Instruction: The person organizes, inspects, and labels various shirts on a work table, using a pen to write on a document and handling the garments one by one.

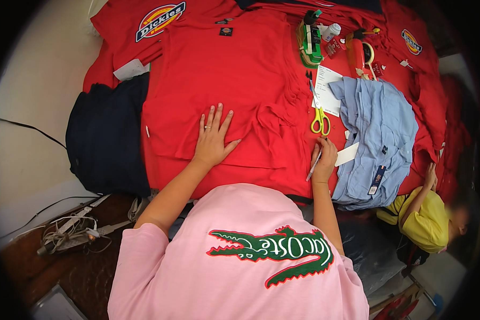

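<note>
A: What do I have nearest me?

B: My right hand (324, 160), its grip clenched around a pen (314, 165), tip down on the red T-shirt (234, 90) that covers the desk. My left hand (213, 140) lies well to the left of that grip, released, palm flat on the same shirt, fingers spread.

A: How would I do this well?

B: I judge the flat palm should keep the cloth taut, so the pen doesn't drag the bunched folds between the two hands.

A: What crowds the pen grip?

B: Just beyond it, yellow-handled scissors (320, 120) and a white paper slip (326, 89). Right beside it, a white tag (347, 153) and a heap of light blue garments (381, 133). Farther off, a green tool (310, 41) and an orange one (356, 53).

A: Open room?

B: Beyond the left hand the red cloth lies smooth. Left of it, a folded navy garment (109, 138) marks the desk's edge. Far right, another person in yellow (424, 216) touches the edge there.
</note>
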`<move>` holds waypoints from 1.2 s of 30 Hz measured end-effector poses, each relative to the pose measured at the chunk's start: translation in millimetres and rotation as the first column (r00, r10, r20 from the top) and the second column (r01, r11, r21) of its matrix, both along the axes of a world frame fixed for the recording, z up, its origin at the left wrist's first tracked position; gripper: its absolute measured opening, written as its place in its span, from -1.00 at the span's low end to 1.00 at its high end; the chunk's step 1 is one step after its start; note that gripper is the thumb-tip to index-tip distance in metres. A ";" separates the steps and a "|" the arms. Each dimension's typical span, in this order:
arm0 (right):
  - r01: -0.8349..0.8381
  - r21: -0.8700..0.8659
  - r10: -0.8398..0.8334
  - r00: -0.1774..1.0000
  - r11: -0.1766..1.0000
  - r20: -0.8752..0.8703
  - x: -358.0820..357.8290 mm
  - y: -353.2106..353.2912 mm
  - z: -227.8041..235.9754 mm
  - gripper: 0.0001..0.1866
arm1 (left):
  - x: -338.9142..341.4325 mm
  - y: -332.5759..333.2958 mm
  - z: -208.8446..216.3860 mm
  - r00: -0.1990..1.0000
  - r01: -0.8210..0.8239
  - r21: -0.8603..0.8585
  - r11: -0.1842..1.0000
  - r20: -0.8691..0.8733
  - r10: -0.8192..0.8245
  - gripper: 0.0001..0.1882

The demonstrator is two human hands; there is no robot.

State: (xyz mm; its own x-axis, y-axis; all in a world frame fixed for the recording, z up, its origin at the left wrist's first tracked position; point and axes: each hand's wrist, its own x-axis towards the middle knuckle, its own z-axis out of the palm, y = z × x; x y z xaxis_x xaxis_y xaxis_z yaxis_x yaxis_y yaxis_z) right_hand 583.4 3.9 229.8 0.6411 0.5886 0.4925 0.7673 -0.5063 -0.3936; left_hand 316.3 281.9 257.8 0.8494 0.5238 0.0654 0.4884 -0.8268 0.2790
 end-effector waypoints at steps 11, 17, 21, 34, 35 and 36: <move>0.008 -0.005 -0.008 0.999 1.000 -0.032 0.0 -1.6 0.1 -0.72 | 1.5 -1.1 0.4 1.000 -0.009 0.008 1.000 -0.007 0.009 0.01; 0.017 -0.012 -0.017 1.000 1.000 -0.005 0.3 -1.7 -1.3 -0.72 | 1.6 -2.1 2.8 0.999 -0.007 0.051 0.999 -0.041 0.009 0.02; 0.026 -0.014 -0.026 1.000 1.000 -0.006 -0.8 -1.4 -2.6 -0.72 | 0.3 -1.5 1.2 1.000 -0.007 0.029 1.000 -0.016 0.008 0.03; 0.016 -0.022 -0.016 1.000 1.000 -0.011 0.9 -2.4 -4.5 -0.73 | -0.3 -1.2 -2.0 1.000 -0.012 0.024 1.000 -0.009 0.012 0.02; 0.015 -0.016 -0.015 1.000 1.000 0.000 1.2 -2.4 -5.1 -0.73 | 0.0 -1.3 -1.6 1.000 -0.011 0.022 1.000 -0.007 0.011 0.02; 0.013 -0.010 -0.013 1.000 1.000 0.009 1.2 -2.0 -5.1 -0.73 | -0.2 -1.3 -1.5 1.000 -0.010 0.019 1.000 -0.008 0.010 0.02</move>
State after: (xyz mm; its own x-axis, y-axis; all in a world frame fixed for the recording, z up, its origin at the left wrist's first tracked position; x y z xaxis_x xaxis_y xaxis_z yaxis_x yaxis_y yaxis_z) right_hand 584.6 1.9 224.6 0.6439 0.5854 0.4926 0.7644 -0.5198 -0.3815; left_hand 316.1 280.6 256.3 0.8445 0.5311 0.0690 0.4989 -0.8269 0.2593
